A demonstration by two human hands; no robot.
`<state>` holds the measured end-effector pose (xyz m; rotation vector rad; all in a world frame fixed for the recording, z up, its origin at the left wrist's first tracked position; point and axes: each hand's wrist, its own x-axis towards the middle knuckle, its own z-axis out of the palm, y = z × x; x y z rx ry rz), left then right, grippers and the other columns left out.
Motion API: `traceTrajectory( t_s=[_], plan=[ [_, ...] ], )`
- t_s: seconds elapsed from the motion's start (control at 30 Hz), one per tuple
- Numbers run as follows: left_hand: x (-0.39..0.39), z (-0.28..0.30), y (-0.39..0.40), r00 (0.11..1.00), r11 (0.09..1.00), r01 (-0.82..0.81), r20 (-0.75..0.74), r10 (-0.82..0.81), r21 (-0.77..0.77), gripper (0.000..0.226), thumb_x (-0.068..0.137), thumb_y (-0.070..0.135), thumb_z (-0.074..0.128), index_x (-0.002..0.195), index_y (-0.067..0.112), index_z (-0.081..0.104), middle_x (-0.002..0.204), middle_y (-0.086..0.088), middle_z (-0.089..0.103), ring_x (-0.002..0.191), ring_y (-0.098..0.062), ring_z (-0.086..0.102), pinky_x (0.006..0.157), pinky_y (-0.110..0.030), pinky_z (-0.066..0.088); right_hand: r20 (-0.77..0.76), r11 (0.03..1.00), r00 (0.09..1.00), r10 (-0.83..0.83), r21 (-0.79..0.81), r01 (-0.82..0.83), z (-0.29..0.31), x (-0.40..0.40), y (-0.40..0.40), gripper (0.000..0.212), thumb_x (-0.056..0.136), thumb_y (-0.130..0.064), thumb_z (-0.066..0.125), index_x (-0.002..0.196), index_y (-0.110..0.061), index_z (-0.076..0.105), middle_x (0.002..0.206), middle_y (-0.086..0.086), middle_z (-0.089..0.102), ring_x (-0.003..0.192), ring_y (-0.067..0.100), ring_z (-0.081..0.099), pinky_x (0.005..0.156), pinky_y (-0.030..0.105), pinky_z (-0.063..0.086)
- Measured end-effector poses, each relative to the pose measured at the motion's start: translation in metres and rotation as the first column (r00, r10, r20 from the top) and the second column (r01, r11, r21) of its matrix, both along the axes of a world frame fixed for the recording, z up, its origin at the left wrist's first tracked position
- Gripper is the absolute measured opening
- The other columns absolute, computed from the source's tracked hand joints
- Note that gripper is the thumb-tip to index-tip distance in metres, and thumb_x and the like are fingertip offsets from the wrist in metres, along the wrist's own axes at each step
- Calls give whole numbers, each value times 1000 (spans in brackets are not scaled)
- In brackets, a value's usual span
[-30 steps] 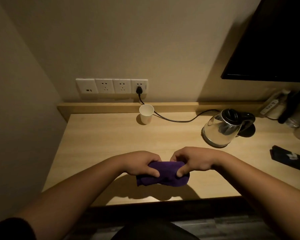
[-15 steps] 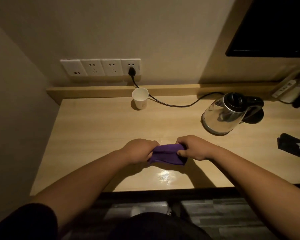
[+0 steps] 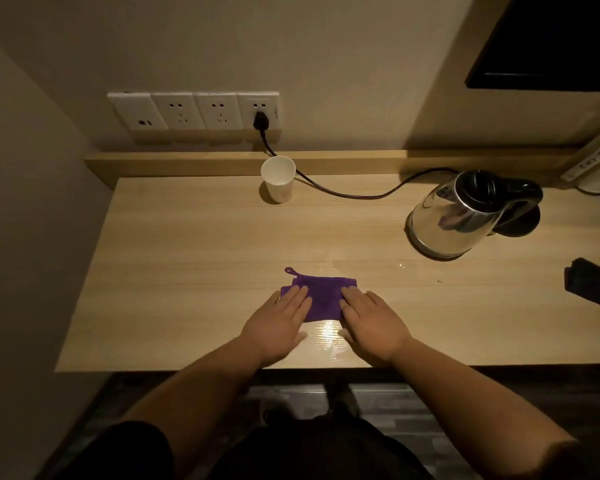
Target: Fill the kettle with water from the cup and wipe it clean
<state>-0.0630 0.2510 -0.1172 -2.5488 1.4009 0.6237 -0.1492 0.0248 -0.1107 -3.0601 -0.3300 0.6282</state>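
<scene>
Far left on the wall, a row of white sockets carries one black plug in its rightmost outlet, and the plug's cord trails right across the wooden desk towards the kettle. Just below the plug a white paper cup stands upright at the far edge of the desk, apart from everything else. Near the middle, the left hand lies flat and spread, palm down, fingers resting on the left part of a folded purple cloth — pressing, not gripping. The cloth lies flat on the desk, its small loop sticking out at the far left corner. The right hand lies flat the same way on the cloth's right part, holding nothing. A wet sheen shows on the wood between the hands. Far right stands the steel electric kettle, black lid and handle, well apart from the cloth — and a dark object lies at the right edge.
</scene>
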Motion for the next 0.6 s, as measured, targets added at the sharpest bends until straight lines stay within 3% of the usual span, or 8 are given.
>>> traceTrajectory(
  t_s=[0.1, 0.17, 0.27, 0.33, 0.5, 0.6],
  plan=[
    [-7, -1, 12, 999, 998, 45, 16, -45, 35, 79, 96, 63, 17, 153, 13, -5, 158, -7, -18, 147, -23, -16, 117, -48, -9, -23, 995, 999, 29, -90, -31, -12, -23, -9, 78, 92, -66, 41, 142, -6, 49, 150, 17, 44, 140, 33, 41, 115, 55, 22],
    [-8, -2, 13, 999, 997, 50, 12, -51, 59, 81, 95, 65, 16, 153, 13, -8, 158, -8, -19, 146, -22, -19, 116, -50, -12, -80, 995, 996, 35, -92, -42, -12, -26, -7, 86, 92, -70, 33, 148, -5, 39, 156, 19, 33, 146, 33, 24, 114, 56, 9],
    [-7, -1, 12, 998, 995, 58, 18, -59, 82, 81, 95, 64, 17, 152, 14, -10, 159, -7, -20, 146, -22, -21, 116, -50, -12, -126, 993, 992, 27, -109, -40, -6, -25, 1, 91, 93, -72, 17, 155, -7, 1, 162, 17, -9, 143, 27, -21, 117, 57, -10],
    [-3, 2, 11, 998, 994, 64, 4, -65, 85, 78, 96, 61, 19, 153, 15, -9, 159, -6, -19, 146, -21, -19, 117, -51, -9, -164, 992, 986, 12, -118, -32, 1, -22, 4, 90, 94, -71, 14, 154, -8, -10, 161, 16, -19, 141, 25, -29, 117, 58, -10],
    [4, 20, 7, 999, 1000, -4, -34, 4, -14, 66, 98, 47, 31, 154, 18, 12, 162, -6, 3, 149, -21, 0, 119, -46, 0, -240, 998, 969, -54, -34, 47, 28, -9, 11, 84, 97, -61, 29, 157, -11, 1, 165, 12, -8, 152, 27, -8, 120, 55, -2],
    [10, 35, 1, 994, 988, -87, -70, 79, -130, 51, 96, 39, 38, 143, 18, 39, 151, -5, 37, 137, -24, 35, 113, -44, 26, -135, 989, 986, -97, 102, 111, 41, 3, 7, 61, 97, -46, 43, 150, -16, 33, 157, 9, 34, 142, 27, 32, 115, 45, 25]
  ],
)
